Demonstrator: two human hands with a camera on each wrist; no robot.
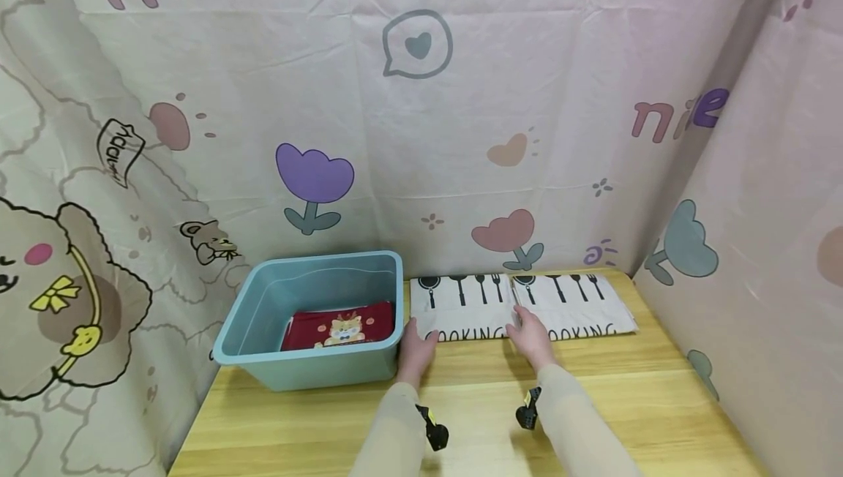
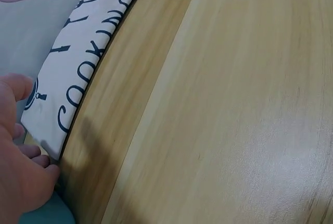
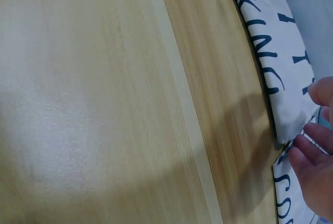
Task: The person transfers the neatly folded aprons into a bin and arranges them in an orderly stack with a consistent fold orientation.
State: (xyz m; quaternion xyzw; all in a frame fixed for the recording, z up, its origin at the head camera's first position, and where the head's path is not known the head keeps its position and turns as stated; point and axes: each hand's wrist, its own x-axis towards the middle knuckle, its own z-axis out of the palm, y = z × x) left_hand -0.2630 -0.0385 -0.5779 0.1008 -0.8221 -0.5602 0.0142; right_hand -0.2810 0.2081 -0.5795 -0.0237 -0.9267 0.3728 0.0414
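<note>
Two folded white cloths printed with black utensils and the word COOKING lie side by side along the back of the wooden table. My left hand (image 1: 416, 351) is at the left end of the left cloth (image 1: 464, 312), fingers beside its edge and thumb over it. At the other end of that cloth, by the seam with the right cloth (image 1: 579, 309), is my right hand (image 1: 532, 338). Its fingertips touch the edge there, with the thumb (image 3: 321, 91) apart from them. Neither hand visibly pinches the fabric.
A light blue plastic bin (image 1: 316, 373) stands left of the cloths, close to my left hand. Inside it lies a folded dark red item (image 1: 304, 327) with a cartoon animal. Printed curtains (image 1: 421, 133) hang behind and at both sides of the wooden table (image 1: 474, 389).
</note>
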